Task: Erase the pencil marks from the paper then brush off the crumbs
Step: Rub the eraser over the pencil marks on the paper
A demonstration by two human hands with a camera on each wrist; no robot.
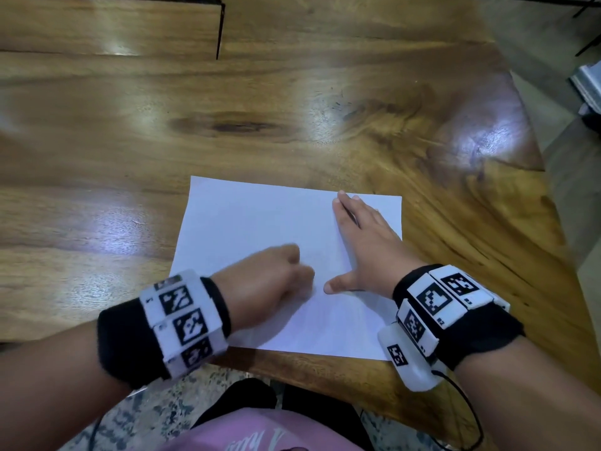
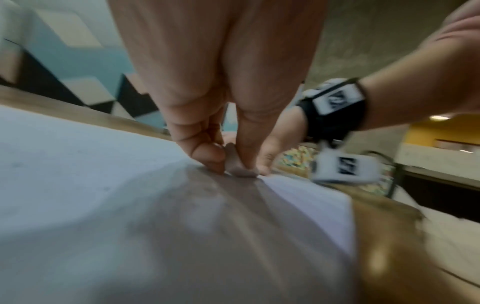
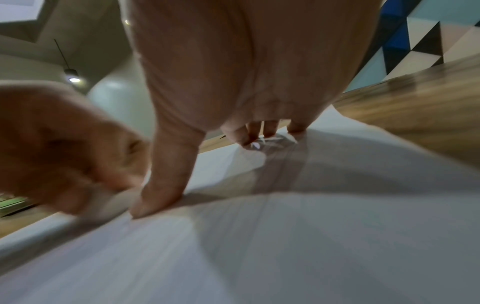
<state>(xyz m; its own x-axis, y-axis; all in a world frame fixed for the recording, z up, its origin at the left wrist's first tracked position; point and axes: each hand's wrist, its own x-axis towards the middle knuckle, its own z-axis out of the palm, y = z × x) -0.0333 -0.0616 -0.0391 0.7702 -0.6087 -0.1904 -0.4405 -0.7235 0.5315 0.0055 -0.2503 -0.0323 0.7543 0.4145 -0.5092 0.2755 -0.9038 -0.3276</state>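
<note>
Left hand (image 1: 270, 278) pinched small eraser (image 2: 237, 164), likely pressed onto paper (image 1: 260, 216), blurred. Right hand (image 1: 364, 242), 3 o'clock, lay flat, fingers straight, on paper. Wooden surface (image 1: 162, 131) beneath.

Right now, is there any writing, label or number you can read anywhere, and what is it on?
None can be read.
Wrist bands: black-and-white square codes and tiny characters, too small.
Pink shirt: pale lettering, cut off and blurred.
Paper: no legible writing.

Small grey eraser (image 2: 240, 164) pressed on white paper (image 1: 260, 219).
</note>
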